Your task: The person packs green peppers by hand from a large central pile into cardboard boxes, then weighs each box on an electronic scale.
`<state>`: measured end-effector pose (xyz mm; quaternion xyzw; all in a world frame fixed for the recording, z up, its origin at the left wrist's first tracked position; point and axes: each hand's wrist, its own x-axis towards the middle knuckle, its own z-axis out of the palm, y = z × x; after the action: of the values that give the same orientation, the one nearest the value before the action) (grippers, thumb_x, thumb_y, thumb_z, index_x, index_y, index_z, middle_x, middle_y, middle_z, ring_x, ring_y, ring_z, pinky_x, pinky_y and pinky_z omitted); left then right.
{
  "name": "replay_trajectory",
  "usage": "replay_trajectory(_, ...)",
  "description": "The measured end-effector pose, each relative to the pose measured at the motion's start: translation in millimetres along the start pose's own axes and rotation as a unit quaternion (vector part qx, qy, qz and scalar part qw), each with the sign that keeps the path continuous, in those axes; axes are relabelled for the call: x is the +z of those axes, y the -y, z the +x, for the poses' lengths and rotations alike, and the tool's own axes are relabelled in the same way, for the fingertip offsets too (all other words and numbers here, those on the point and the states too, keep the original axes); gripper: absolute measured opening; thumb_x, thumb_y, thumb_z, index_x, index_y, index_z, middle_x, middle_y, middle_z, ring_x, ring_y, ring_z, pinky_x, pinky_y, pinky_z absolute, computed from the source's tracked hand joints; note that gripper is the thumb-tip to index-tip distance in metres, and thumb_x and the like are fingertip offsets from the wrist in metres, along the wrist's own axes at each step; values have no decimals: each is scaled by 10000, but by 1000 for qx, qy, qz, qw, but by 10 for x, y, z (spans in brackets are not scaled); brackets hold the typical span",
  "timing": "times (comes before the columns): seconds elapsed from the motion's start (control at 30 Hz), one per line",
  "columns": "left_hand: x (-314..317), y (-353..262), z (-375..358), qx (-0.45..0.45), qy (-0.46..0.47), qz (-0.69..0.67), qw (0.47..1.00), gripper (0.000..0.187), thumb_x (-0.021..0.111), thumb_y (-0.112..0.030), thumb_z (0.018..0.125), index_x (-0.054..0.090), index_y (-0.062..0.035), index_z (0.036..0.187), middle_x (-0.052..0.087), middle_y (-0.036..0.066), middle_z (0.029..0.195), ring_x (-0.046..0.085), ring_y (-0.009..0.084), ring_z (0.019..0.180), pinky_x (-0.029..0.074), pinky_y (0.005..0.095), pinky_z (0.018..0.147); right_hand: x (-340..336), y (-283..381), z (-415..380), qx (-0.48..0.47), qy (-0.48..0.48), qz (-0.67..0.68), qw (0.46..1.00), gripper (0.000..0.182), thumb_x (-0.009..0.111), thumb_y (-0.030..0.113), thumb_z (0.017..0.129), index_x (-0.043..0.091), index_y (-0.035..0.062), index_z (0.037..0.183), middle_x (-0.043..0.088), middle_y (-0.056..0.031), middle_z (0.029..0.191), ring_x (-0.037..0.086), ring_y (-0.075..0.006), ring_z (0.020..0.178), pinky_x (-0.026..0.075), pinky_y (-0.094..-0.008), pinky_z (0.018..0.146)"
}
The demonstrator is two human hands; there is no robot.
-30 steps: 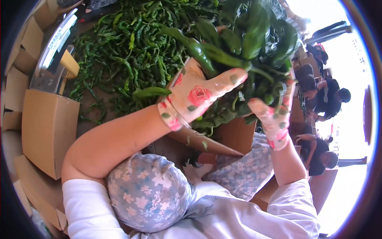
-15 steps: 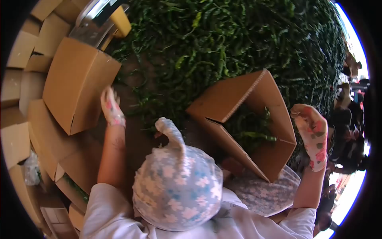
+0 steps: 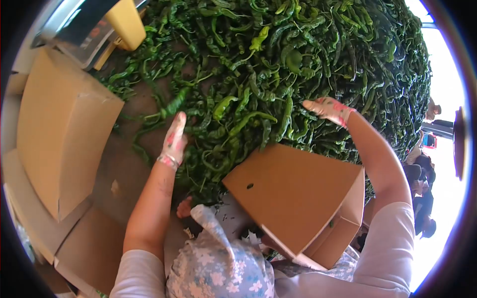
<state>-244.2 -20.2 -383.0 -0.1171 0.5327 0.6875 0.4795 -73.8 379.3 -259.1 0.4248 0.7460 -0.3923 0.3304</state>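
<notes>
My left hand [image 3: 174,141], in a white glove with pink flowers, is held edge-on with fingers stretched out, at the near left edge of the green chili peppers [image 3: 293,62]. On the other side, my right hand [image 3: 330,110], in a matching glove, reaches over the heap with its fingers extended and pointing left. Neither hand holds anything that I can see. Between my arms a brown cardboard box [image 3: 298,193] lies tilted, its opening towards the lower right. Little of the box's inside shows.
Another cardboard box [image 3: 67,134] stands at the left, below a scale-like device with a yellow part [image 3: 126,25]. Flattened cardboard [image 3: 89,248] lies at lower left. A floral cap [image 3: 221,263] fills the bottom middle. People [image 3: 422,193] are at the far right.
The box between my arms has turned, so its pepper-filled opening no longer faces up. My right hand has moved from beside it onto the heap. My left hand has left the other box's side.
</notes>
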Motion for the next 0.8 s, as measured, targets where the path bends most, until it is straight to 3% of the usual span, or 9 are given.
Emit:
replay_trajectory(0.03,218,-101,119,6,0,12,1000,724,476,-540,902,330,-33,1399,423,117,1373,428,216,1231,340,355,1020,65,13,21,6,83,46,995,1193,640,746,634,265,-131,1353,436,-261,1326,422,-321,1241,318,-405,1058)
replay_trajectory(0.1,591,-229,323,7,6,23,1000,742,480,-560,892,316,-61,1416,365,105,1423,352,211,1296,288,379,1057,410,59,-102,-34,-1,42,999,1214,622,739,660,171,-115,1396,274,-272,1436,239,-311,1367,213,-389,1110)
replay_trajectory(0.2,1052,-366,484,-38,81,-10,996,691,539,-534,867,337,-179,1424,289,54,1473,253,191,1344,208,451,1079,584,45,110,-45,-13,116,992,1219,630,707,683,89,-109,1410,198,-267,1468,190,-302,1385,177,-352,1120)
replay_trajectory(0.33,1366,-226,623,-85,157,-110,978,721,597,-483,846,328,-147,1424,359,26,1429,316,162,1304,245,354,1072,756,75,160,-78,3,264,961,1234,690,641,684,26,-94,1419,213,-257,1468,176,-281,1391,171,-338,1116)
replay_trajectory(0.47,1455,-55,663,-35,92,-43,994,625,518,-459,899,340,-156,1417,367,37,1427,417,194,1256,358,386,1031,711,243,158,-104,31,340,934,1192,711,589,701,35,-65,1434,238,-206,1476,191,-252,1388,173,-400,1110)
replay_trajectory(0.53,1485,-89,621,-51,89,-57,993,584,496,-427,919,344,-155,1413,366,38,1425,444,207,1237,372,389,1030,653,525,-86,-13,24,331,943,1161,703,657,648,128,75,1471,235,-134,1494,203,-276,1378,247,-550,1033)
replay_trajectory(0.63,1439,-39,573,-21,104,-84,991,534,461,-398,938,347,-156,1401,435,52,1371,462,224,1222,384,411,1029,572,555,-245,-34,60,320,945,1140,740,600,654,162,30,1454,312,-130,1460,298,-246,1344,347,-455,978)
replay_trajectory(0.73,1413,-68,554,-29,160,-146,976,490,454,-394,942,394,-140,1356,495,56,1309,497,233,1184,403,405,1014,653,443,-164,-101,121,385,910,903,799,383,691,332,-6,1359,573,-58,1208,518,-51,797,365,-202,544)
replay_trajectory(0.8,1475,-158,374,-8,163,-136,977,517,492,-435,914,467,-124,1326,453,41,1350,421,174,1230,347,363,1023,617,428,-282,-108,80,362,922,755,805,310,706,437,-4,1285,601,-56,1160,545,-45,802,361,-202,522)
